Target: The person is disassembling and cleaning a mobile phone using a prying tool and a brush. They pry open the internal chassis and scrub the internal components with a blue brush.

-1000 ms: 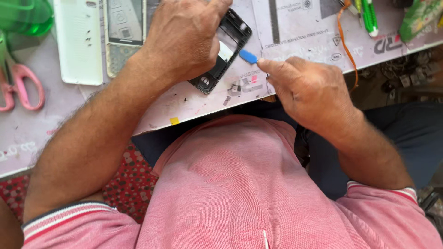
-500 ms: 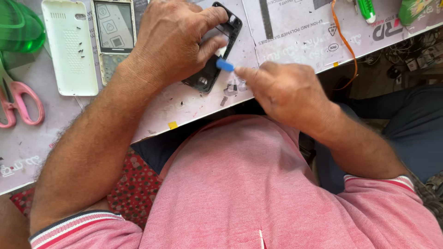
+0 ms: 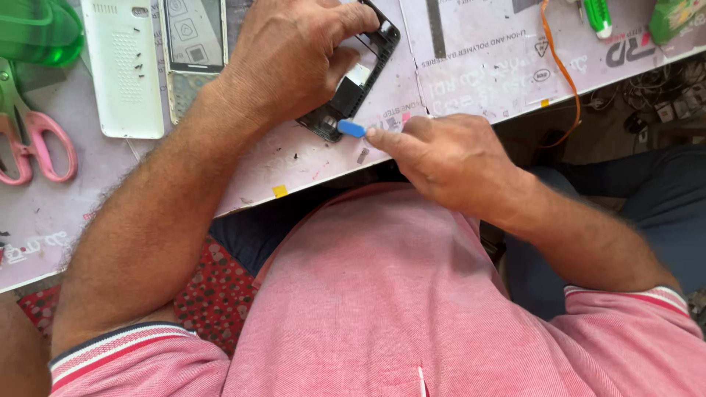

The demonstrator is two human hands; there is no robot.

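— Lying on the counter (image 3: 309,158) near its front edge, is that the black phone frame (image 3: 362,73)?

— Yes, tilted, with the left hand (image 3: 294,59) spread over it and its fingers curled onto the upper rim, pressing it down.

— And the right hand (image 3: 448,158)?

— Closed in a pinch on a small blue pry tool (image 3: 351,129), whose tip touches the frame's lower corner.

— What lies around it?

— Just left of the left hand, a phone front with screen and keypad (image 3: 193,51), then a white back cover (image 3: 123,70) with tiny dark screws on it. Pink-handled scissors (image 3: 29,132) lie at the far left, an orange wire (image 3: 562,70) well to the right.
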